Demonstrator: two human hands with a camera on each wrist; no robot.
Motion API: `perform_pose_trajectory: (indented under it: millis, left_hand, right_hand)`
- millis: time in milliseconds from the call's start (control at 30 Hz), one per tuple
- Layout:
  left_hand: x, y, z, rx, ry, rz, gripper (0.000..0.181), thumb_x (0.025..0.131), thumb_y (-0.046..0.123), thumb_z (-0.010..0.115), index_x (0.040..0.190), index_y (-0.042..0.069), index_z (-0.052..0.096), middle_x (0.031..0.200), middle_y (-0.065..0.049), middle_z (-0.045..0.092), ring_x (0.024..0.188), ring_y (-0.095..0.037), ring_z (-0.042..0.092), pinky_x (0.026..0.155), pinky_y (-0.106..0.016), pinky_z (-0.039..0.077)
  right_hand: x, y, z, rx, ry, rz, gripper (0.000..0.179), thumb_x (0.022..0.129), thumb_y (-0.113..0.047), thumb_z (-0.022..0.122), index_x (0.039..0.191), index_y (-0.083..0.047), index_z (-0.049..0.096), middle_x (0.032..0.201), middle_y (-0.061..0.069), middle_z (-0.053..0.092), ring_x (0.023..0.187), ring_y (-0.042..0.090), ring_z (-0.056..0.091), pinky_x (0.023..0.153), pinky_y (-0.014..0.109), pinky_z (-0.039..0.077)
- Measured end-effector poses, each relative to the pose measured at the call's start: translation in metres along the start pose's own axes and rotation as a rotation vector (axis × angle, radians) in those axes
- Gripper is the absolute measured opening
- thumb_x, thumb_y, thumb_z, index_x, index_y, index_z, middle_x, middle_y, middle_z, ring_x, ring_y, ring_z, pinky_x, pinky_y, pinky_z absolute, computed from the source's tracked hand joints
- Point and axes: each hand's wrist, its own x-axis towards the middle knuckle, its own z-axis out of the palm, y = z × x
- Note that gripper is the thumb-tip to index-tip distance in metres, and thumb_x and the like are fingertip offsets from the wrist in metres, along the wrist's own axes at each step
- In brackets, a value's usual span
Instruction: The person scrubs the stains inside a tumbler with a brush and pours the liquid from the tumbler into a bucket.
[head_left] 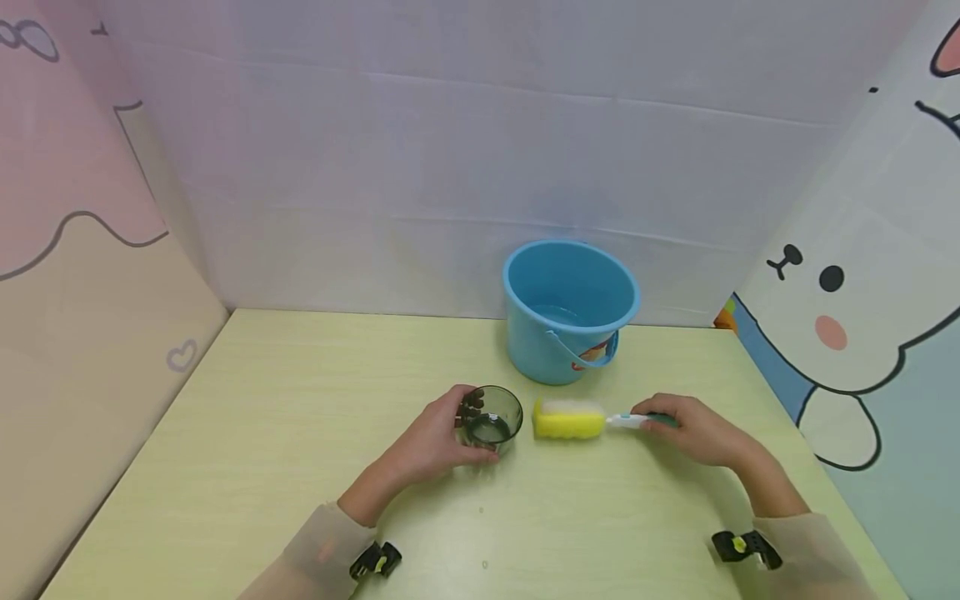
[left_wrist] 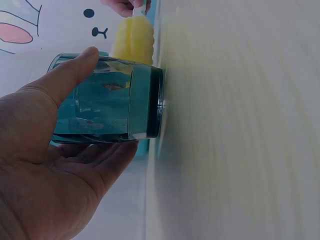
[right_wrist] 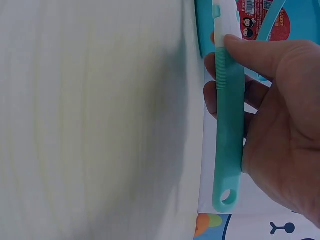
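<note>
My left hand (head_left: 442, 437) holds a dark tinted drinking glass (head_left: 489, 428), thumb on the near side and fingers round the far side. The glass is upright, its base close over the table in the left wrist view. To its right, my right hand (head_left: 697, 429) grips the green and white handle (right_wrist: 229, 125) of a sponge brush, thumb along one side and fingers curled round the other. The brush's yellow and white sponge head (head_left: 568, 419) points left toward the glass, with a small gap between them.
A blue bucket (head_left: 555, 358) stands behind the brush near the back of the table, its handle hanging down at the front. The pale wood-look table (head_left: 300, 400) is enclosed by a white cloth at the back and printed cartoon panels at both sides.
</note>
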Motion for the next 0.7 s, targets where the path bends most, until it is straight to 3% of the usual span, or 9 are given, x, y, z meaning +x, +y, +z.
perform_pose_trajectory:
  millis: [400, 700]
  left_hand:
    - [0.0001, 0.0002, 0.0002, 0.006, -0.009, -0.016, 0.092, 0.077, 0.031, 0.099, 0.149, 0.005, 0.047, 0.139, -0.012, 0.062, 0.129, -0.029, 0.06, 0.109, -0.048, 0.05]
    - [-0.0002, 0.0005, 0.0, -0.006, -0.013, -0.019, 0.092, 0.077, 0.029, 0.099, 0.15, 0.005, 0.047, 0.14, -0.012, 0.061, 0.129, -0.03, 0.06, 0.109, -0.048, 0.05]
  right_hand:
    - [0.0003, 0.0081, 0.0076, -0.011, -0.008, 0.001, 0.018, 0.105, -0.015, 0.069, 0.121, -0.012, 0.075, 0.115, -0.003, 0.072, 0.101, 0.014, 0.064, 0.087, 0.035, 0.057]
    - [0.0014, 0.0096, 0.0102, -0.037, -0.025, 0.053, 0.017, 0.105, -0.016, 0.069, 0.121, -0.015, 0.075, 0.114, -0.006, 0.071, 0.105, 0.017, 0.064, 0.091, 0.039, 0.057]
